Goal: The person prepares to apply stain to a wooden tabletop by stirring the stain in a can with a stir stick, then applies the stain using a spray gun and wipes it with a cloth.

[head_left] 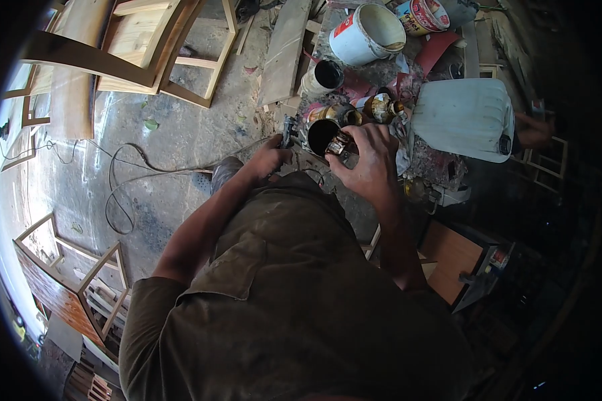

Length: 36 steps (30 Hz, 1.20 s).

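Note:
My left hand is closed around the grip of a metal spray gun, with a thin hose running off to the left. Just right of the gun is a round open cup, dark inside. Over its right rim, my right hand pinches a small brown-stained glass jar between thumb and fingers, tilted toward the cup's mouth. Stained bottles lie or stand close beyond my right hand, and a grimy open can sits behind the cup.
A white bucket and a printed paint tub stand at the back. The translucent jerrycan lies to the right. Wooden frames are at the upper left, another at lower left. A hose loops over the floor.

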Motion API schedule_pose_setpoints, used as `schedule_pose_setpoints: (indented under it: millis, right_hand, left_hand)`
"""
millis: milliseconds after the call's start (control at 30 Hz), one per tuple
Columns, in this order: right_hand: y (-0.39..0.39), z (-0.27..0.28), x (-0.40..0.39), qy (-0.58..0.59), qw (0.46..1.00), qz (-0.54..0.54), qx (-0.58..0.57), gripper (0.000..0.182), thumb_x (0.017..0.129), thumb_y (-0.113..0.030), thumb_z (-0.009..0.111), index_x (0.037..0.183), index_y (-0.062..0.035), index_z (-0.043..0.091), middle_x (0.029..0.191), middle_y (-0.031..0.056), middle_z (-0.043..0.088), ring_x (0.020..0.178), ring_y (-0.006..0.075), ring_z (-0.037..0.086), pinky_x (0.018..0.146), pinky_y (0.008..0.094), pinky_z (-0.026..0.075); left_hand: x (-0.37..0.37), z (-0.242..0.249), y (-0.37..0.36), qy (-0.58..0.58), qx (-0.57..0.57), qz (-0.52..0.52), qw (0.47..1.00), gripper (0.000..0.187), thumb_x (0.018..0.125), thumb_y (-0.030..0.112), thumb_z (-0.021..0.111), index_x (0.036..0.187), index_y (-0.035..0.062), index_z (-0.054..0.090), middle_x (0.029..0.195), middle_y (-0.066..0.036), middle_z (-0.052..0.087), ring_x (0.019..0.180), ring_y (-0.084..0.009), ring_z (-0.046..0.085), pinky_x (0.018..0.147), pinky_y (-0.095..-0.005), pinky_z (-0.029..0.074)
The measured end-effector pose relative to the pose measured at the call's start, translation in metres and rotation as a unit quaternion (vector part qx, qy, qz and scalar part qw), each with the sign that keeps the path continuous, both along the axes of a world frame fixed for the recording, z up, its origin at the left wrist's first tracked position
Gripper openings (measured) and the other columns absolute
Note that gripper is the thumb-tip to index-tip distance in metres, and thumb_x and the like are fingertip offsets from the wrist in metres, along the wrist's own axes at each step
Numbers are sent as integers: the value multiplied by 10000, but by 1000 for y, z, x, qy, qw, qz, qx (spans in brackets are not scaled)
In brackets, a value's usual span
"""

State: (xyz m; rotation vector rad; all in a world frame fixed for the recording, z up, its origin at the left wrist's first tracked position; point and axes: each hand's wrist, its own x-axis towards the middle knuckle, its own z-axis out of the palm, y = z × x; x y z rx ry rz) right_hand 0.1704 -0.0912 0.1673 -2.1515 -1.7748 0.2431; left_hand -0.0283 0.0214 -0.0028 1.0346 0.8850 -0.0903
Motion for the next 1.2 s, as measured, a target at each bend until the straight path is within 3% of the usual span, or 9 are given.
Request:
schedule_pose_setpoints:
  millis: [333, 433, 533, 633, 733, 900, 1000, 1033, 1200]
  right_hand:
    - [-8, -9, 4, 13, 1000, -15, 14, 505, 712, -265, 884, 1126, -80, 662, 1060, 118, 632, 1101, 344, 571, 952, 494, 429]
    - [-8, -5, 3, 29, 998, -17, 51, 525, 709, -249, 891, 1144, -62, 664, 1068, 130, 643, 1086, 363, 579, 970, 491, 431]
    - [-11, -14, 4, 6, 1000, -16, 12, 535, 734, -268, 895, 1164, -52, 662, 1085, 112, 656, 1043, 313, 606, 939, 467, 460]
    - [-15, -28, 16, 243, 959, -135, 56, 505, 803, -307, 875, 1181, -41, 673, 1092, 85, 686, 1000, 225, 634, 919, 385, 488]
    - [-18, -40, 62, 495, 812, -301, 66, 487, 855, -336, 836, 1167, 6, 687, 1058, 126, 727, 993, 208, 676, 894, 326, 511]
    - [-18, -61, 158, 285, 901, -322, 50, 505, 849, -378, 821, 1100, 43, 701, 1004, 149, 747, 984, 253, 689, 857, 375, 532]
    - [-4, -52, 185, -35, 964, -254, -65, 527, 786, -415, 826, 1074, 13, 718, 1005, 194, 747, 973, 369, 690, 870, 460, 534]
    - [3, -48, 189, -27, 974, -216, -57, 541, 735, -422, 821, 1083, -20, 724, 1049, 217, 732, 1011, 442, 659, 905, 502, 516]
    - [20, -54, 200, -74, 978, -136, -143, 466, 720, -385, 816, 1089, -106, 755, 1081, 188, 726, 1075, 395, 653, 897, 548, 488]
  left_hand:
    - [5, 15, 2, -26, -35, 21, 999, 529, 763, 159, 649, 1264, 4, 572, 1059, -109, 651, 967, -212, 607, 851, -334, 495]
    - [7, -18, -3, -66, -28, 46, 996, 511, 817, 159, 619, 1310, 36, 566, 914, -45, 586, 766, -135, 533, 601, -294, 470]
    - [6, -16, -4, -64, -47, 53, 995, 490, 809, 170, 630, 1277, 32, 581, 929, -49, 603, 784, -142, 545, 675, -298, 475]
    - [7, -29, -2, -70, -22, 46, 996, 465, 794, 168, 637, 1236, 32, 596, 939, -52, 613, 814, -158, 566, 744, -311, 477]
    - [5, -30, -2, -69, -7, 65, 995, 447, 779, 157, 636, 1206, 31, 603, 940, -56, 621, 839, -171, 580, 771, -320, 485]
    - [-5, -12, 7, -53, 6, 61, 997, 467, 765, 144, 628, 1216, 31, 595, 992, -66, 631, 919, -185, 589, 830, -320, 483]
    - [-12, 7, 7, -45, -18, 94, 994, 530, 751, 140, 617, 1267, 24, 577, 1060, -72, 602, 932, -175, 548, 780, -315, 458]
    - [-13, 13, 6, -43, -28, 109, 993, 559, 746, 139, 612, 1291, 21, 568, 1089, -75, 587, 930, -169, 528, 750, -313, 446]
    - [-31, -12, 7, -51, -56, 164, 984, 582, 738, 122, 608, 1310, 33, 558, 1133, -75, 586, 993, -195, 550, 781, -318, 453]
